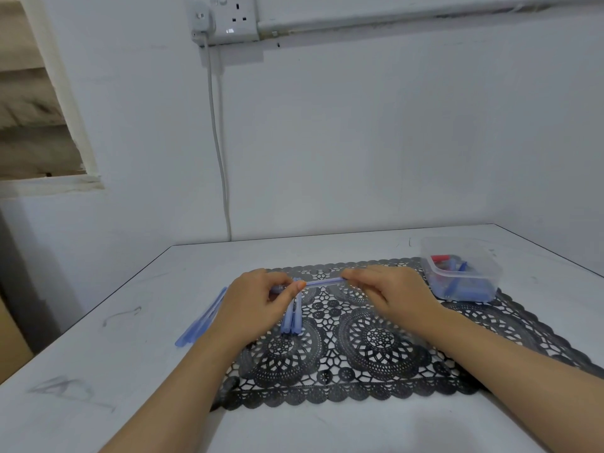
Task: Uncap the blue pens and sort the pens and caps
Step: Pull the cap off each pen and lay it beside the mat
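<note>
A blue pen [323,282] is held level above the black lace mat [359,348]. My right hand [389,292] pinches its right end. My left hand [258,299] grips the pen's left end, where its cap is mostly hidden by the fingers. Just below my left hand lie a few blue caps [292,318] side by side on the mat. Several uncapped blue pens [202,318] lie in a slanted bundle on the table, left of my left wrist.
A clear plastic box [464,273] at the mat's far right corner holds blue and red pens or caps. The white table [98,322] ends at a wall behind; a cable [222,165] hangs from a socket.
</note>
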Motion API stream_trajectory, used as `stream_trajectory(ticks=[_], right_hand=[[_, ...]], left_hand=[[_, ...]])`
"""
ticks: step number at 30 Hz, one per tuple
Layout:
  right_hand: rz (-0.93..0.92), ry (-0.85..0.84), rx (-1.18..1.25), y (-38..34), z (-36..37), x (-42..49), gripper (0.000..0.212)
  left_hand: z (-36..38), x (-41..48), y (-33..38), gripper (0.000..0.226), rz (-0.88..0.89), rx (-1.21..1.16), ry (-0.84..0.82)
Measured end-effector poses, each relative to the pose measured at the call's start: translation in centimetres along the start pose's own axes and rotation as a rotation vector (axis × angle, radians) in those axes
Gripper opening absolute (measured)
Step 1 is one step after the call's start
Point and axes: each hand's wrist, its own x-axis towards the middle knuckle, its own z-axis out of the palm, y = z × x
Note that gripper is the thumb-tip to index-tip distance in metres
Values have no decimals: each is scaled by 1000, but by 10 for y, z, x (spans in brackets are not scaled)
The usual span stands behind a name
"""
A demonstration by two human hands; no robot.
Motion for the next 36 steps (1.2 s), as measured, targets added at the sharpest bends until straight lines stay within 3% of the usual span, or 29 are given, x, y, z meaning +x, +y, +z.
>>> stream_trajectory(ticks=[5, 9, 15, 18, 25, 28, 36], right_hand=[[165, -30, -41, -9, -11, 5, 54], [301, -11, 131, -5, -17, 7, 38], [408, -115, 12, 10, -15, 13, 56], [424, -255, 34, 10, -15, 11, 57], [425, -182, 40, 13, -6, 7, 35], [424, -303, 15, 14, -6, 6, 26], [401, -517, -73, 10, -6, 6, 26]], left_hand=[[-1, 0, 1, 29, -25, 32, 37], [1, 2, -3, 31, -62, 43, 79], [2, 3, -5, 35, -79, 50, 99], [1, 3, -4, 35, -81, 50, 102], [2, 3, -4, 36, -81, 61, 104], [2, 3, -4, 36, -81, 67, 101], [3, 3, -5, 35, -81, 62, 90]])
